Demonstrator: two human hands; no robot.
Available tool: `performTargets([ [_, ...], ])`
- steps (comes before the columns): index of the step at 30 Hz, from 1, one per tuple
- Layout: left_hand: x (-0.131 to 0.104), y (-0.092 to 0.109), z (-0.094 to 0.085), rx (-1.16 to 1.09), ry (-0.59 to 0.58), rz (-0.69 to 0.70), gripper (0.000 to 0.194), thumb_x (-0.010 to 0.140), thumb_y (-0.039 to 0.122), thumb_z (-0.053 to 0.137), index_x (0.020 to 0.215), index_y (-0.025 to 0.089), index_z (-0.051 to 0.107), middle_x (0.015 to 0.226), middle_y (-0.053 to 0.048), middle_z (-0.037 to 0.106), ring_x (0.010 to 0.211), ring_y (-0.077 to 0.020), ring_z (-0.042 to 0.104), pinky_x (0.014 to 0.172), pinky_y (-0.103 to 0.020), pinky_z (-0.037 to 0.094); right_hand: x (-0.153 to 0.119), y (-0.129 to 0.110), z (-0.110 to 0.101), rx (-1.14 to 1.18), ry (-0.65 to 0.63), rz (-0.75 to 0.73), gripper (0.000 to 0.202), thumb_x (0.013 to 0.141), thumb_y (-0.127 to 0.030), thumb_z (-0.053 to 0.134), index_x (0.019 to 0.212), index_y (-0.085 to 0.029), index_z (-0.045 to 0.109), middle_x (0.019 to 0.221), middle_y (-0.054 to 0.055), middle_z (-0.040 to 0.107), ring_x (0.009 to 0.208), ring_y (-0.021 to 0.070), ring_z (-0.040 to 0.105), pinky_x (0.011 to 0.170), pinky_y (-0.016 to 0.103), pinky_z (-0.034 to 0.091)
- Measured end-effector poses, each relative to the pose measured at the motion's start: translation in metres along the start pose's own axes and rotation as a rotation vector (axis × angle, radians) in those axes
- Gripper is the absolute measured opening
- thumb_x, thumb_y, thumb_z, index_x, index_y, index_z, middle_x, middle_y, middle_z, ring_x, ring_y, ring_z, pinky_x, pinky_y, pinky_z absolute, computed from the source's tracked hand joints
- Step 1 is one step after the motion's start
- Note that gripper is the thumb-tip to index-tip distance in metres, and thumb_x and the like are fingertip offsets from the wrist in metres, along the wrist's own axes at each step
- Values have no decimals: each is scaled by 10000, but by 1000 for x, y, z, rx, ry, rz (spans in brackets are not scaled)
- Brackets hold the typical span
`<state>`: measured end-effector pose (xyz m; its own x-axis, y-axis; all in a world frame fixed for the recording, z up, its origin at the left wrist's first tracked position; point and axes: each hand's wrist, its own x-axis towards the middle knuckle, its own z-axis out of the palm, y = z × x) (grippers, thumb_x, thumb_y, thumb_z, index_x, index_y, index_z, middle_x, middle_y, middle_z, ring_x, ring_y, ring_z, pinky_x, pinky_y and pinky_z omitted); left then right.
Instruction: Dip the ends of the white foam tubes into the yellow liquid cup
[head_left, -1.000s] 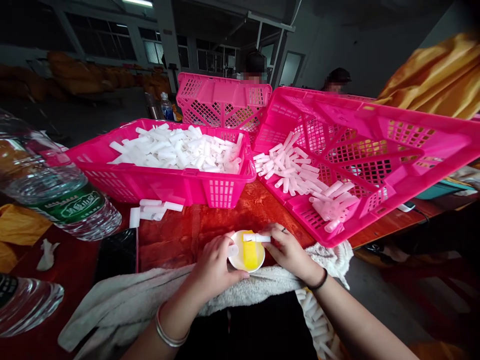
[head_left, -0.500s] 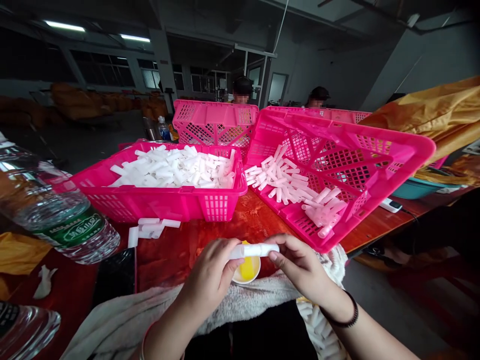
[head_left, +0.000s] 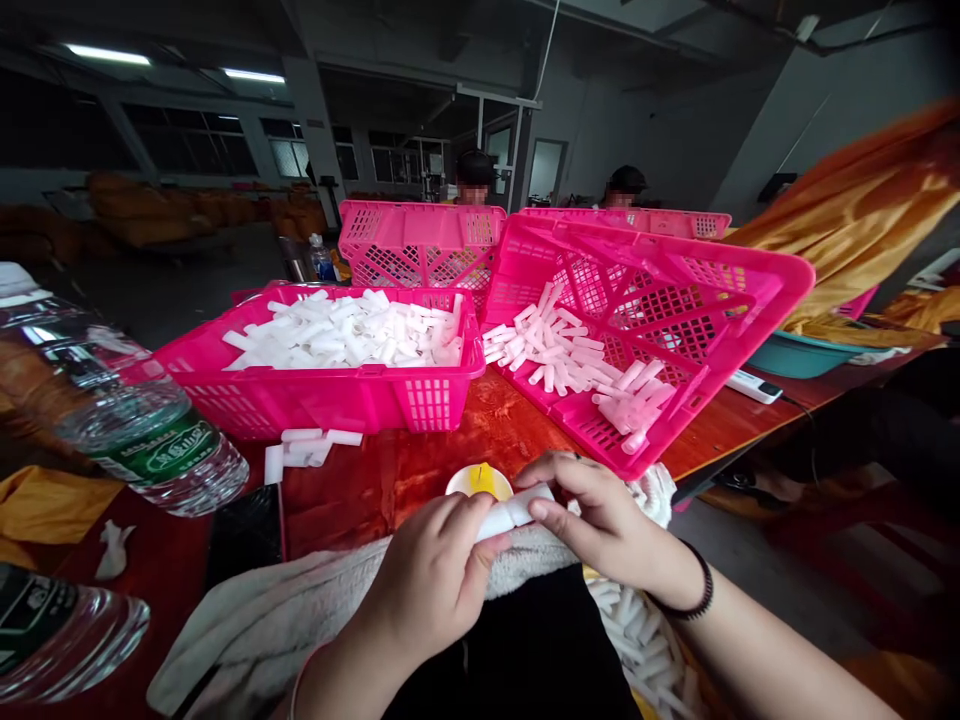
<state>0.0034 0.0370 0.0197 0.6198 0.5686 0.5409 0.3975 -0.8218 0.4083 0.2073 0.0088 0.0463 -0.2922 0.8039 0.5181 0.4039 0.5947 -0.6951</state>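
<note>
In front of my body, a short white plastic tube with a seam near its middle spans both hands. My left hand is closed around its left end, fingers curled over it. My right hand pinches the other end between thumb and fingers. The tube tilts up towards the right. Just beyond it stands a small white bowl with a yellow piece in it. White tubes fill a pink basket at left. Narrower tubes lie in a tilted pink basket at right.
Several loose tubes lie before the left basket. Two water bottles and a dark phone-like slab are at left. A white towel drapes the table edge. More tubes sit below my right arm. Two people are behind the baskets.
Both hands have come down and nearer with the tube, which now slopes and no longer covers the bowl. The view has shifted slightly to the right.
</note>
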Motion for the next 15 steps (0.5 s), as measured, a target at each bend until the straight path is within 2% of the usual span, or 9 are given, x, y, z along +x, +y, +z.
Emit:
performTargets([
  [2, 0, 8, 2, -136, -18, -94, 229, 961, 302, 415, 1019, 151, 577, 864, -81, 643, 759, -236, 603, 660, -336, 476, 4, 2, 3, -68, 37, 3, 167, 943, -209, 468, 789, -177, 523, 665, 2, 534, 579, 119, 500, 552, 225, 404],
  [4, 1, 16, 5, -377, -73, -279, 252, 954, 358, 431, 914, 161, 583, 778, -48, 620, 689, -201, 582, 597, -289, 449, 8, 5, 9, -134, 94, -44, 299, 944, -204, 420, 646, -199, 409, 555, -39, 405, 490, 102, 398, 498, 225, 332],
  [6, 4, 25, 8, -625, -128, -466, 304, 939, 424, 454, 822, 165, 563, 684, -12, 566, 606, -162, 534, 527, -251, 405, 12, 7, 17, -154, 125, -87, 334, 934, -197, 408, 606, -207, 346, 520, -55, 338, 458, 94, 356, 482, 226, 297],
  [8, 6, 32, 10, -741, -163, -556, 333, 926, 456, 464, 804, 161, 562, 654, 1, 538, 582, -151, 509, 516, -243, 394, 15, 4, 21, -140, 126, -87, 330, 932, -194, 404, 608, -207, 342, 515, -58, 334, 448, 88, 356, 472, 218, 289],
  [10, 6, 36, 9, -699, -194, -545, 321, 926, 449, 463, 883, 157, 590, 727, -22, 588, 656, -176, 556, 584, -265, 448, 11, -4, 16, -162, 98, -50, 327, 937, -201, 403, 613, -203, 356, 525, -55, 349, 450, 86, 362, 472, 213, 296],
  [12, 1, 31, 4, -564, -229, -454, 335, 916, 451, 499, 1083, 171, 580, 974, -81, 644, 873, -237, 611, 750, -325, 505, -4, -13, 0, -229, 109, 21, 327, 946, -222, 408, 620, -197, 391, 537, -48, 370, 459, 90, 373, 475, 212, 310],
  [13, -3, 24, 2, -482, -220, -398, 405, 899, 462, 536, 1196, 187, 532, 1138, -113, 613, 1020, -272, 590, 857, -369, 497, -18, -16, -13, -270, 140, 81, 328, 950, -242, 413, 625, -194, 418, 542, -42, 390, 465, 95, 387, 475, 212, 320],
  [15, -13, 1, -3, -320, -148, -333, 632, 840, 491, 623, 1358, 211, 394, 1381, -154, 455, 1250, -329, 454, 1024, -461, 410, -59, -12, -41, -344, 270, 255, 348, 950, -308, 423, 624, -194, 468, 529, -30, 421, 460, 109, 415, 450, 212, 333],
])
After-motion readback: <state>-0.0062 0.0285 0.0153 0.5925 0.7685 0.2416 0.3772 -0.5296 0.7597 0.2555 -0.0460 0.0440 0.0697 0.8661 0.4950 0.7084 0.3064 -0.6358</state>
